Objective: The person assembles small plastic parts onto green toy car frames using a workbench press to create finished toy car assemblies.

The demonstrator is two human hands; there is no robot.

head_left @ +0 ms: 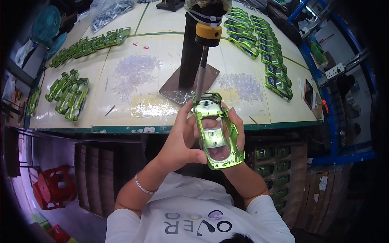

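Observation:
A shiny green toy car body shell lies with its hollow inside facing up, held between both my hands above the table's front edge. My left hand grips its left side, the thumb along the near left edge and the fingers reaching underneath. Along the right side, the fingers of my right hand wrap around the shell. A vertical screwdriver with a yellow collar comes down from a black post. Its lower end meets the far left corner of the shell; whether it touches a screw there is hidden.
Heaps of small clear plastic pieces lie on both sides of the post's base plate. Green shells are grouped at left, with rows of green shells at far right. A phone-like slab rests at the right edge.

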